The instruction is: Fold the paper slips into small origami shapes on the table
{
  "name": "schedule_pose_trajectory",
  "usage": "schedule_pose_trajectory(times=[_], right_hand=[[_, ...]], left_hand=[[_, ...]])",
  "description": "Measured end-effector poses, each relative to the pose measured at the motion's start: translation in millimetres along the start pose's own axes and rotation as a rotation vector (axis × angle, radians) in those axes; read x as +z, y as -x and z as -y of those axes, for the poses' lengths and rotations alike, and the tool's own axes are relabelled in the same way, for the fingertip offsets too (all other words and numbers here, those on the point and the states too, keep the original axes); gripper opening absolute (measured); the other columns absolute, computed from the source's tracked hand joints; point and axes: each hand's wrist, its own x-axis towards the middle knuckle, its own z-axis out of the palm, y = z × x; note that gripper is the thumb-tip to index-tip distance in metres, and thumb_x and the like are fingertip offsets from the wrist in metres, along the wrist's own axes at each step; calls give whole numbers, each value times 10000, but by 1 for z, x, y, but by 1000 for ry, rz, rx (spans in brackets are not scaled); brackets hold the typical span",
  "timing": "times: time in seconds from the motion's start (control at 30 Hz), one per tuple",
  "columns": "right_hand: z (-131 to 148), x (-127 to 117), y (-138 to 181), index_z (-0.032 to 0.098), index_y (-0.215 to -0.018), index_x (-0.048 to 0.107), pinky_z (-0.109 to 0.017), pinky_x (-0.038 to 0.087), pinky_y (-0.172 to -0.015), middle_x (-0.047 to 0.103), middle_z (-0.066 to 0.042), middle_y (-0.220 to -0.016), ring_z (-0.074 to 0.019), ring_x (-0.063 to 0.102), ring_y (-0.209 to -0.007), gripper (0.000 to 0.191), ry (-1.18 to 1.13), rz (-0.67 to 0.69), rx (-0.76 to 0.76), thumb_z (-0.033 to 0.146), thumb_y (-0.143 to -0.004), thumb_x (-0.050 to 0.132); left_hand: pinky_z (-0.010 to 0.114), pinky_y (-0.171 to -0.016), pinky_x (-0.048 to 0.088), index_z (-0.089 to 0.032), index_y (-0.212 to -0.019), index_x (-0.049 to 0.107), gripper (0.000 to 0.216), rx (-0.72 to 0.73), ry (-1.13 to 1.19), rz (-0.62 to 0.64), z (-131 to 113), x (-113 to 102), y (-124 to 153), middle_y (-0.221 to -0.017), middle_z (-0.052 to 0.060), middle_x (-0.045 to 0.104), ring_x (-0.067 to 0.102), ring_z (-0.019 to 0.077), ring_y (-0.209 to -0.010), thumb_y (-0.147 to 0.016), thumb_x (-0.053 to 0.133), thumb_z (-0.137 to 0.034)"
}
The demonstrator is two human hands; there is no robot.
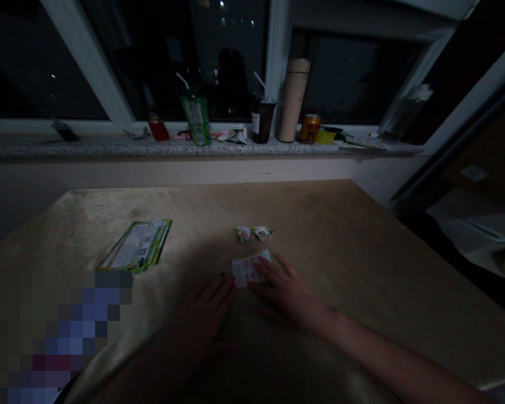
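A small folded piece of printed paper (248, 267) lies flat on the tan table (362, 252). My right hand (292, 294) rests on its right part, fingers stretched out and pressing it down. My left hand (202, 320) lies flat on the table just left of the paper, fingertips at its lower left corner. A little beyond the paper sits a small finished folded paper shape (255, 233).
A stack of green printed leaflets (137, 246) lies on the table's left side. On the stone windowsill (88, 147) stand a green cup with a straw (196, 119), a dark cup (262, 119), a tall beige flask (293, 101), cans (310, 128) and scraps.
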Motion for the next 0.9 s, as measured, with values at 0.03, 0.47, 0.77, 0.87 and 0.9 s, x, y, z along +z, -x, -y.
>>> schedule_pose_trajectory(times=[0.03, 0.47, 0.77, 0.87, 0.9], right_hand=[[0, 0, 0, 225, -1308, 521, -548, 94, -1146, 354, -152, -1469, -273, 211, -1408, 478, -4, -11, -7, 496, -922, 441], [-12, 2, -4, 223, -1406, 390, -476, 107, -1165, 306, -109, -1504, -245, 241, -1401, 524, -168, 96, -15, 447, -935, 440], [-12, 6, -10, 268, -1399, 404, -504, 115, -1154, 371, -113, -1466, -265, 288, -1379, 524, -113, 65, -27, 483, -923, 451], [-12, 7, -8, 267, -1406, 394, -496, 147, -1152, 343, -105, -1485, -267, 277, -1384, 528, -126, 59, -14, 463, -921, 469], [-11, 8, -8, 269, -1417, 374, -497, 149, -1152, 337, -100, -1489, -265, 274, -1386, 535, -130, 58, -9, 454, -923, 469]], left_hand=[[548, -1067, 266, -130, -1406, 405, 875, -12, -9, 21, 0, -3, 0, -1474, 184, 306, 312, 379, -1340, -743, 579, -675], [505, -1067, 288, -94, -1391, 426, 800, -72, -24, -65, -1, 9, -4, -1463, 189, 337, 331, 361, -1335, -805, 523, -630], [475, -1059, 316, -136, -1371, 458, 739, -29, -43, -173, 1, 13, -11, -1449, 160, 393, 376, 348, -1309, -807, 554, -604], [433, -1068, 320, -117, -1411, 393, 760, -14, 6, -161, -1, 10, -11, -1478, 166, 334, 369, 320, -1322, -827, 537, -580], [426, -1069, 321, -108, -1423, 369, 791, -12, 20, -152, -1, 10, -11, -1477, 172, 332, 372, 316, -1321, -819, 543, -588]])
